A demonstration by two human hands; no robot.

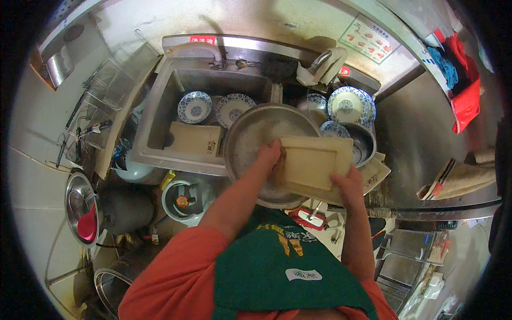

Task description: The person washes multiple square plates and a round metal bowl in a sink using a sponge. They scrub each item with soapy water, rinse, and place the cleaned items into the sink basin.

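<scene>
Over a large round metal basin (232, 152) of cloudy water, I hold a cream rectangular plate (309, 166) with a raised border, tilted. My right hand (349, 188) grips its right edge, thumb on the upper face. My left hand (270, 154) is closed at the plate's left end, over a rough brown patch that may be a scourer; the fingers hide most of it. Under the held plate, to the right, shows another cream rectangular plate (375, 175). Blue-and-white patterned plates (348, 104) and a steel bowl (367, 152) stand just beyond the basin's right side.
A steel sink (181, 164) holds two patterned plates (194, 107) and a cream rectangular plate (193, 140). A faucet (216, 56) rises behind it; a cloth (324, 68) hangs over another tap. Wire baskets (101, 101) and a pink ladle (87, 225) are at left, a steel counter (426, 128) at right.
</scene>
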